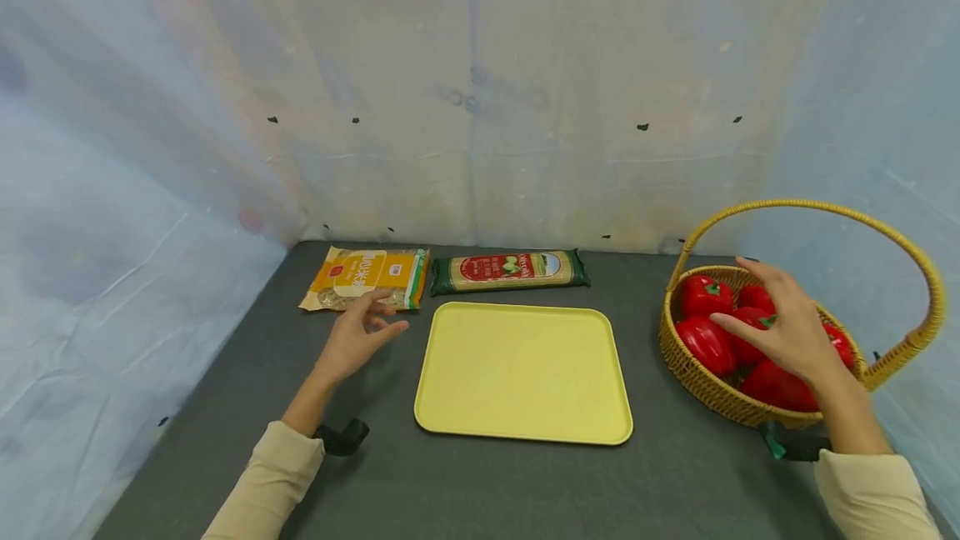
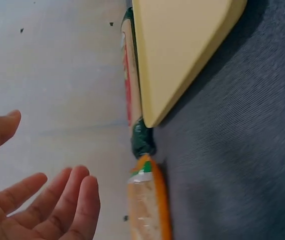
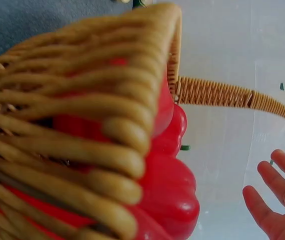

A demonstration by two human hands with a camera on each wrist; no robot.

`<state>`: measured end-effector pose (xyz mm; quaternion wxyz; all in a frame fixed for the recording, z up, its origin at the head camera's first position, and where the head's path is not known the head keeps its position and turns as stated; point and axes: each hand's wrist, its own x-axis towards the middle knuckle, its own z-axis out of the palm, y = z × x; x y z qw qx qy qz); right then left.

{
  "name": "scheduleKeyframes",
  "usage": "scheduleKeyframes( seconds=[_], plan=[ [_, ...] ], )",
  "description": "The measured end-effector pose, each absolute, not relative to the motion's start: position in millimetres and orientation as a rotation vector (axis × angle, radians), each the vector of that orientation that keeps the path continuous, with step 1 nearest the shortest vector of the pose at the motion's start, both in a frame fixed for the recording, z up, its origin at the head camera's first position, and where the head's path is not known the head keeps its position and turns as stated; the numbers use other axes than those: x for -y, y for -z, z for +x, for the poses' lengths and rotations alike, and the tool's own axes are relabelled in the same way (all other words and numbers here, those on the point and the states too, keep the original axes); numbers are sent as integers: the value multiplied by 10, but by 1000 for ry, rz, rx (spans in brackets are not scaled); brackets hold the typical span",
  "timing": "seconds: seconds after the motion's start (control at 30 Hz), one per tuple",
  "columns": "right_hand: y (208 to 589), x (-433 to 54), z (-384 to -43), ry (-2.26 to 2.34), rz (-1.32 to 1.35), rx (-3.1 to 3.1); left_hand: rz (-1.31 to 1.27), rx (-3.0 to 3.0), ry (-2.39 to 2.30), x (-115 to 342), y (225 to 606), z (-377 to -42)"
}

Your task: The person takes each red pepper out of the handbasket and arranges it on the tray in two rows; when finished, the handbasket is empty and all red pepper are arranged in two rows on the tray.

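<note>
Above basket (image 1: 693, 377), right hand (image 1: 795, 332), left hand (image 1: 356, 340) apart from tray edge (image 1: 428, 365)

Cream sleeves (image 1: 258, 490) with broad cuffs (image 1: 291, 450), black wrist straps (image 1: 345, 438), a green patch (image 1: 772, 445) on the right strap (image 1: 804, 447)

1. A strip of dark tabletop (image 1: 645, 415) is running between the yellow tray (image 1: 523, 373) and the wicker basket (image 1: 693, 377), leaving a hand room to pass.
2. The basket's tall handle (image 1: 813, 205) is arching across its opening, obstructing a descent along that line.
3. Red peppers (image 1: 705, 340) are crowding the basket, leaving only small gaps.
4. The tray's low rim is letting a hand slide over from the near side.
5. The orange packet (image 1: 378, 272) and the green packet (image 1: 513, 269) are lying side by side, a narrow slit separating them.
6. The hanging sheet (image 1: 525, 148) is closing off the back.
</note>
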<state>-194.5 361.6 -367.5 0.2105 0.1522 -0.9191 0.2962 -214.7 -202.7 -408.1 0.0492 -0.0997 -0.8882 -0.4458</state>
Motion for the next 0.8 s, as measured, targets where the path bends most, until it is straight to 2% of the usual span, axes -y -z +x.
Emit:
scheduleKeyframes(
  seconds=[0.4, 0.8],
  plan=[
    [3630, -3792, -2066, -865, 309, 2607, -285, 2730, 1578, 1998, 4512, -2209],
    [3604, -3979, -2118, -862, 207, 2623, -242, 2777, 1701, 1881, 4745, -2254]
  ],
)
